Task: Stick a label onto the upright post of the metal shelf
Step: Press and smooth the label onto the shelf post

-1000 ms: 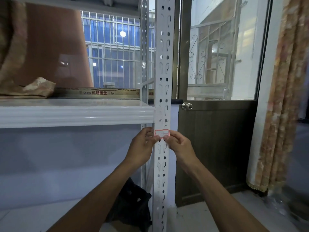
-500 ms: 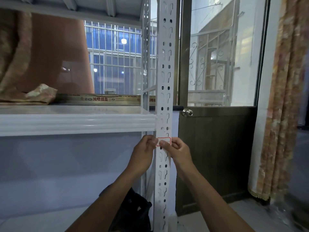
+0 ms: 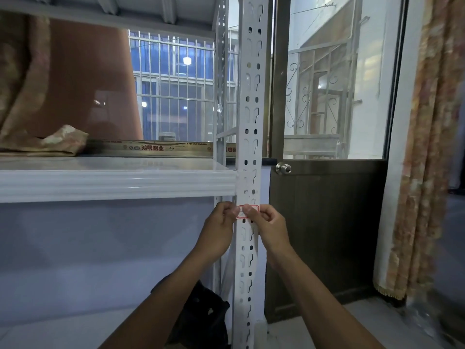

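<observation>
A white perforated upright post (image 3: pixel 249 109) of the metal shelf runs from top to bottom at centre. A small white label with a red border (image 3: pixel 242 214) lies across the post's front just under the shelf board. My left hand (image 3: pixel 219 229) presses its left end with the thumb. My right hand (image 3: pixel 268 226) presses the label's middle and right part with thumb and fingertip. The fingers cover most of the label.
The white shelf board (image 3: pixel 115 181) extends left from the post, carrying a long printed box (image 3: pixel 151 148) and a folded cloth (image 3: pixel 54 141). A dark door with a round knob (image 3: pixel 283 168) stands right of the post. A curtain (image 3: pixel 427 159) hangs far right. A black bag (image 3: pixel 203 321) lies on the floor.
Both hands stay on the label at the post. My right thumb has slid left over the label's middle. The camera has tilted up slightly.
</observation>
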